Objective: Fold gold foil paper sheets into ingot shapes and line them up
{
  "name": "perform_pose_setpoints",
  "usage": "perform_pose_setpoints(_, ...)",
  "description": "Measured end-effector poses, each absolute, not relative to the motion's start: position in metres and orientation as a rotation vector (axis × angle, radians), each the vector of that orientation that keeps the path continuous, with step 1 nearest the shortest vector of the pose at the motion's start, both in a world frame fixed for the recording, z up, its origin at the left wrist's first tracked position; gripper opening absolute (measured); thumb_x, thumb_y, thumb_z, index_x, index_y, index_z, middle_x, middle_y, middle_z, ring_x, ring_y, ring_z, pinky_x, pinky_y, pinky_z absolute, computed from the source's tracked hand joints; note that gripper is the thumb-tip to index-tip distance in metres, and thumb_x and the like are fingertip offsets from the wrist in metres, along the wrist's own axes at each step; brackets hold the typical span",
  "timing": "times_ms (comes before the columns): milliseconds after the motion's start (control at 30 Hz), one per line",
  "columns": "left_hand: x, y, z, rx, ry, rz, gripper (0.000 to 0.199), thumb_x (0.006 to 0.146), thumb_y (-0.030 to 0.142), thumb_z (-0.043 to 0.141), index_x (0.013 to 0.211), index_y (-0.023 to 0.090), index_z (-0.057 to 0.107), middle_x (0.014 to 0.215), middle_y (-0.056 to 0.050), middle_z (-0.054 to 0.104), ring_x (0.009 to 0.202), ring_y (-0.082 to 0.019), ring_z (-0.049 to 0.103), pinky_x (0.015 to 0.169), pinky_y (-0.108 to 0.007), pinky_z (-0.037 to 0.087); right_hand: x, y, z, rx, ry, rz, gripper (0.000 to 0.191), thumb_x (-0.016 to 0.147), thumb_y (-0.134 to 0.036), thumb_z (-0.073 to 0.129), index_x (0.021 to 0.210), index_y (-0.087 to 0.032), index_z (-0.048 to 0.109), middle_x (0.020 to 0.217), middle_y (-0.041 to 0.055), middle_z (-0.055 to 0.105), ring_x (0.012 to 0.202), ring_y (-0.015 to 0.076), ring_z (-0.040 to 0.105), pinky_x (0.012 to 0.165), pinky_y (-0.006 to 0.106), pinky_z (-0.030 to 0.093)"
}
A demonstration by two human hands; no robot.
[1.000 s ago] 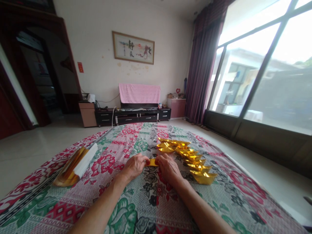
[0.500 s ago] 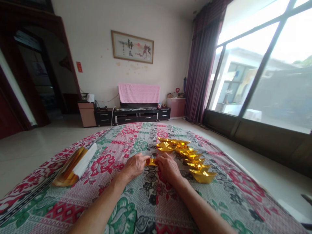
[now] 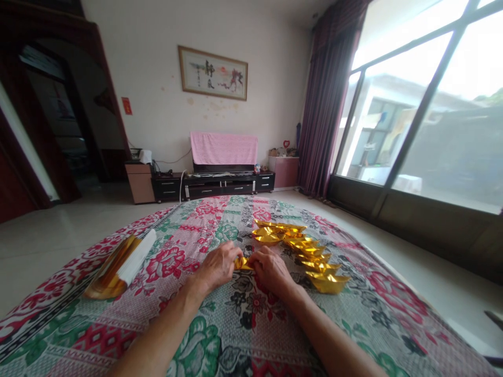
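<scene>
A small folded piece of gold foil paper is held between my two hands, low over the middle of the table. My left hand pinches its left end, and my right hand grips its right end. Just beyond and to the right of my right hand, several gold boat-shaped foil pieces stand in a bent row. Off to the left lies a stack of gold and white paper sheets, fanned at one side.
The round table wears a patterned cloth in red, green and grey. Farther off stand a low black cabinet and a screen covered by a pink cloth. A large window is at the right.
The hands have stayed nearly in place with small finger movements, and the foil between them is turned slightly. The boat-shaped pieces and paper stack have not moved.
</scene>
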State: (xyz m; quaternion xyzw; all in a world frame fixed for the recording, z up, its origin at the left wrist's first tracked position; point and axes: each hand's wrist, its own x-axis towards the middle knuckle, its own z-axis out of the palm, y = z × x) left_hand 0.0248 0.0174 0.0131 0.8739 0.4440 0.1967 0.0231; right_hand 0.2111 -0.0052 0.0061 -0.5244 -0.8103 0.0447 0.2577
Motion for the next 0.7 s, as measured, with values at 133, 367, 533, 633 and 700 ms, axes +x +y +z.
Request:
perform_pose_setpoints(133,0.0268,0.0168,0.0102,2.709,1.316,0.598,0.029,0.071,0.004,0.041,0.083,0.020,0.061,0.084,-0.004,0.054,0.082,-0.016,0.053,0.075,-0.025,0.043,0.2103,-0.0055,0.0058,-1.439,-2.192,0.110,0.024,0.084,-0.016,0.042,0.082,-0.021,0.065,0.085,0.0031,0.057,0.077,0.0115,0.053,0.069,0.019,0.035)
perform_pose_setpoints(367,0.0240,0.0150,0.0089,2.613,1.259,0.694,0.019,0.073,0.013,0.046,0.076,0.019,0.064,0.077,-0.003,0.057,0.073,-0.014,0.054,0.069,-0.024,0.043,0.2102,-0.0038,0.0020,-1.451,-2.163,0.078,0.023,0.088,-0.021,0.039,0.087,-0.020,0.062,0.082,0.0027,0.055,0.075,0.0111,0.052,0.067,0.019,0.033)
perform_pose_setpoints(533,0.0268,0.0119,0.0119,2.540,1.320,0.700,0.014,0.075,0.028,0.053,0.075,0.019,0.064,0.075,-0.002,0.056,0.068,-0.012,0.053,0.064,-0.022,0.042,0.2103,-0.0033,0.0012,-1.454,-2.151,0.099,0.023,0.089,-0.022,0.039,0.086,-0.019,0.061,0.083,0.0026,0.055,0.076,0.0109,0.052,0.068,0.019,0.033)
perform_pose_setpoints(633,0.0284,0.0120,0.0121,2.542,1.352,0.694,0.014,0.077,0.027,0.052,0.075,0.019,0.063,0.076,-0.002,0.056,0.071,-0.013,0.054,0.065,-0.023,0.041,0.2102,-0.0030,0.0011,-1.453,-2.140,0.101,0.023,0.089,-0.023,0.039,0.085,-0.019,0.061,0.082,0.0023,0.055,0.075,0.0109,0.052,0.068,0.019,0.033)
perform_pose_setpoints(700,0.0286,0.0122,0.0119,2.546,1.353,0.692,0.013,0.077,0.026,0.051,0.075,0.019,0.062,0.076,-0.002,0.056,0.071,-0.013,0.054,0.065,-0.022,0.040,0.2101,-0.0027,0.0008,-1.455,-2.134,0.097,0.022,0.089,-0.024,0.039,0.085,-0.019,0.061,0.082,0.0022,0.055,0.074,0.0110,0.052,0.067,0.020,0.033)
